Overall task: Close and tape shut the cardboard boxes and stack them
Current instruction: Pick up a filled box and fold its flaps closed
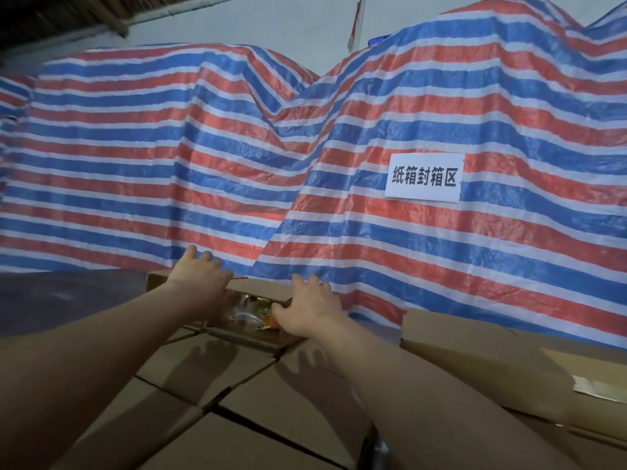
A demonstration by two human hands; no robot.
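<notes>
Cardboard fills the lower half of the view: a small open box (244, 317) sits at the far edge of a field of closed cartons (210, 385), right against a striped red, blue and white tarpaulin (169, 147). Both arms reach forward to it. The left hand (200, 276) lies on the box's far left flap (159, 278), its fingers (212, 262) spread fairly wide and draped over the flap's edge, the thumb toward the opening. The right hand (310, 308) rests on the right flap (271, 290), fingers splayed and slightly bent, thumb at the rim of the gap. Between the two hands the box stands partly open, and shiny wrapped goods (252, 315) in clear, gold and orange show inside. Whether either hand pinches its flap or merely presses on it cannot be told. To the right a larger carton (475, 354) sits higher, with a strip of tape (597, 388) on it. A white paper sign (424, 178) with black characters hangs on the tarpaulin.
</notes>
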